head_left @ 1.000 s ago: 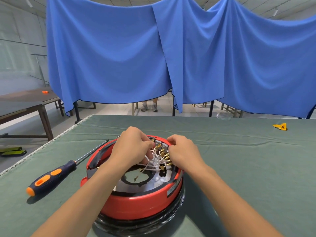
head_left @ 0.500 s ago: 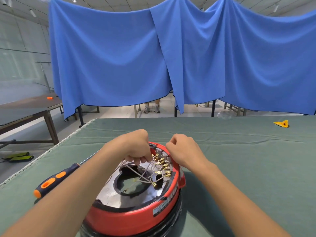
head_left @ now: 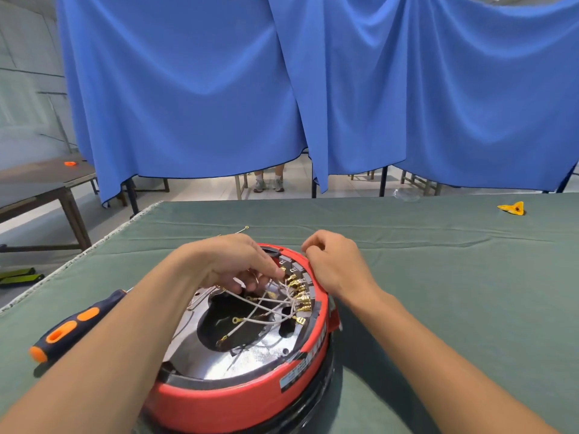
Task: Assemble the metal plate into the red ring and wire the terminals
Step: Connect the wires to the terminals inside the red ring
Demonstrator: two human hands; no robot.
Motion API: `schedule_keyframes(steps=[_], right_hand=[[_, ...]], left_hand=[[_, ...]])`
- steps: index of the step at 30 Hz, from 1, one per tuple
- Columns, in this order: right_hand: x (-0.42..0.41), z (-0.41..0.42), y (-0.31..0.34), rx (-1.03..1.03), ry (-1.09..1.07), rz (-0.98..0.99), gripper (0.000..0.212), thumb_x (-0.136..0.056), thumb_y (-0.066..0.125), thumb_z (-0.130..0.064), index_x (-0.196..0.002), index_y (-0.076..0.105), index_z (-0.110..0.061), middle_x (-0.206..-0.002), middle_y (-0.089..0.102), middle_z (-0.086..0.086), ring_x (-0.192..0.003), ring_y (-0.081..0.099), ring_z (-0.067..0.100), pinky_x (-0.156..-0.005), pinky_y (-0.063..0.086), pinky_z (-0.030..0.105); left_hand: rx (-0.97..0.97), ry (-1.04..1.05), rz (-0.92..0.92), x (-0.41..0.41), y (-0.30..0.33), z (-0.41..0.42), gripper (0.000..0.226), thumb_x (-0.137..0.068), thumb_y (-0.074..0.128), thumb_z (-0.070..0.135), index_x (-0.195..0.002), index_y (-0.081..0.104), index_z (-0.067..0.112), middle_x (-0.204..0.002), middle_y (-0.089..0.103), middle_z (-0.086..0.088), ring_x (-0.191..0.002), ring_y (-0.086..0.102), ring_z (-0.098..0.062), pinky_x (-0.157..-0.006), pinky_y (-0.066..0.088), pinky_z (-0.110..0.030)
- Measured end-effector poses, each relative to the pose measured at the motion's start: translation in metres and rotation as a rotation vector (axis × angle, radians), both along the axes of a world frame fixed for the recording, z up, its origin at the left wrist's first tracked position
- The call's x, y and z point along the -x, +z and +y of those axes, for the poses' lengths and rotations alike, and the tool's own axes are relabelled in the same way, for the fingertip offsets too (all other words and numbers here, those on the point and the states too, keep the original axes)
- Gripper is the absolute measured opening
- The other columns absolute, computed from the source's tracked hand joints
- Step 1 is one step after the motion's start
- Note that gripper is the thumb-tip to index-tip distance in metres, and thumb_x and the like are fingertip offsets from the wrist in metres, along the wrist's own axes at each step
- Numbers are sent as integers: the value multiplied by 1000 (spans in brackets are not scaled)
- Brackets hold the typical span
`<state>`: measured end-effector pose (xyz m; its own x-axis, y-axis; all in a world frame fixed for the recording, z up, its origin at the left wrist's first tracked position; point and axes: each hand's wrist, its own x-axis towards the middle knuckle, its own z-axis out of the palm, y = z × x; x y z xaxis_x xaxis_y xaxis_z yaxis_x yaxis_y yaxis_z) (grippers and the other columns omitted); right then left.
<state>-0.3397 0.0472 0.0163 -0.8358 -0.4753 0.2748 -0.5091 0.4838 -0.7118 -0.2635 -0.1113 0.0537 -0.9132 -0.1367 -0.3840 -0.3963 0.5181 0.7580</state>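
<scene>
The red ring (head_left: 238,399) lies on the green table with the shiny metal plate (head_left: 250,358) seated inside it. A row of brass terminals (head_left: 299,294) runs along the ring's right inner edge, and several white wires (head_left: 266,311) fan out from them over the plate's dark opening. My left hand (head_left: 232,261) hovers over the ring's far side, its curled fingers pinching a wire end next to the top terminal. My right hand (head_left: 333,264) sits at the ring's far right rim, fingers curled; what it holds is hidden.
A screwdriver (head_left: 75,324) with a dark blue and orange handle lies left of the ring, partly under my left forearm. A loose wire with a ring lug (head_left: 241,229) lies beyond my hands. A yellow object (head_left: 512,208) rests at the far right. Blue curtains hang behind the table.
The view has dropped closer to the ring. My left hand has shifted toward the top terminals with a wire, and my right hand has moved out to the ring's rim.
</scene>
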Motion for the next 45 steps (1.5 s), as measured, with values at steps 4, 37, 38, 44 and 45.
schedule_keyframes(steps=[4, 37, 38, 44, 45], right_hand=[[-5, -3, 5, 95, 102, -47, 26, -90, 48, -19, -93, 73, -20, -95, 70, -9, -96, 61, 12, -89, 48, 35], [-10, -5, -1, 145, 91, -72, 27, -91, 50, -11, -105, 73, -16, -103, 71, -2, -98, 63, 13, -90, 51, 36], [-10, -5, 0, 144, 91, -70, 27, -91, 50, -11, -105, 73, -16, -103, 71, -2, -98, 63, 13, -90, 51, 36], [-11, -4, 0, 147, 89, -64, 28, -91, 50, -10, -103, 74, -17, -103, 72, -4, -98, 62, 11, -88, 50, 31], [-10, -5, 0, 148, 90, -69, 28, -91, 50, -10, -103, 74, -17, -103, 71, -4, -99, 62, 12, -89, 50, 32]], left_hand=[[-86, 52, 18, 1, -5, -4, 9, -83, 70, 21, -81, 71, 12, -59, 59, 1, -48, 51, -8, -40, 39, -16], [-199, 92, -29, 10, -14, -13, 11, -84, 69, 23, -78, 65, 14, -61, 59, 2, -51, 56, -7, -41, 39, -17], [-197, 96, -21, 10, -14, -13, 12, -83, 69, 23, -76, 66, 14, -61, 59, 2, -51, 56, -8, -42, 39, -17], [-174, 67, -1, 7, -12, -12, 24, -85, 68, 23, -62, 65, 15, -60, 58, 1, -54, 55, -9, -47, 40, -20], [-172, 56, -3, 6, -12, -12, 27, -86, 67, 23, -60, 66, 16, -61, 59, 1, -55, 55, -9, -48, 40, -20]])
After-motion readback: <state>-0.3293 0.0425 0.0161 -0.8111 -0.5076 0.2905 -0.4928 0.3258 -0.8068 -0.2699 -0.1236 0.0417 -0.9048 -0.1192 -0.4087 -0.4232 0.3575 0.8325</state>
